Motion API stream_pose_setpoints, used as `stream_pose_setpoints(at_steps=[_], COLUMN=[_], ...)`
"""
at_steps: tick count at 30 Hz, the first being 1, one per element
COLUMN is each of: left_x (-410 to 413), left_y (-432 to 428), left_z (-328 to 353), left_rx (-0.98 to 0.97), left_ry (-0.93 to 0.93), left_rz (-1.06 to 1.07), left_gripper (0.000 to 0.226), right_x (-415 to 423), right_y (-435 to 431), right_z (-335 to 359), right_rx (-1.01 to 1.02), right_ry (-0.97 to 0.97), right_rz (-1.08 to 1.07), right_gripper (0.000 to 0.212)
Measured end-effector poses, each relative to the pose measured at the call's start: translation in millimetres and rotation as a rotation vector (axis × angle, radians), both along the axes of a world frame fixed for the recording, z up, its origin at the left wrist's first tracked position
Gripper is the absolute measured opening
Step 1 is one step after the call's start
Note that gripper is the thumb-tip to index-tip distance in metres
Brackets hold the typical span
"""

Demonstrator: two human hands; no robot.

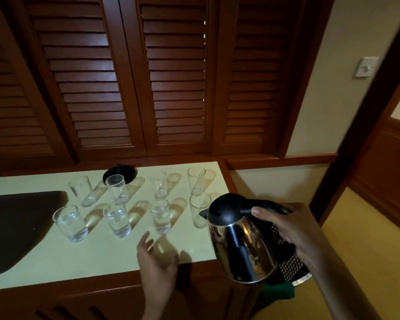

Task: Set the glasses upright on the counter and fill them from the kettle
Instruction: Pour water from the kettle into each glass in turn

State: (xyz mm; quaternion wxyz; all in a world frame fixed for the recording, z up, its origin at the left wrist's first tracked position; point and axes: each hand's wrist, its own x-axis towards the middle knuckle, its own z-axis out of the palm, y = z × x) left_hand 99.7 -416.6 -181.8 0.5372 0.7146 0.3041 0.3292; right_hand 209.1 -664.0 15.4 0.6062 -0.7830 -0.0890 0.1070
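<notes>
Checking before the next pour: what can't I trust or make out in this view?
Head view only.
Water left in the kettle: steel wall and shut lid hide it.
Front right glass: kettle covers its right side; level unclear.
Back glasses: clear and dim, contents uncertain.
Dark mat: cut off by left edge.
Bin: mostly behind the kettle.

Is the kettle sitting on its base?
No: the right hand holds the kettle in the air by its handle, and the base lies far back on the counter.
</notes>
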Motion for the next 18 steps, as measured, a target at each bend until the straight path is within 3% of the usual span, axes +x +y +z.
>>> stream_pose_setpoints(at_steps=[3, 5, 10, 14, 18], left_x=[4, 20, 74, 103, 114], left_y=[-22, -24, -18, -8, -2], left_z=[-6, -3, 7, 14, 21], left_rx=[-0.008, 0.004, 0.132, 0.033, -0.023], left_ry=[-0.020, -0.015, 0.029, 0.020, -0.007], left_rz=[-0.087, -0.174, -0.232, -0.281, -0.358], left_gripper=[0.064, 0.062, 0.093, 0.117, 0.116], right_x=[1, 1, -3, -2, -4], right_y=[-9, -14, -20, -20, -20], right_z=[-1, 0, 5, 7, 6], right_rx=[-0.007, -0.003, 0.002, 0.006, -0.016], right_ry=[0.018, 0.041, 0.062, 0.086, 0.091], right_rz=[-0.037, -0.065, -0.095, -0.144, -0.164], right_gripper=[0.028, 0.026, 0.040, 0.047, 0.039])
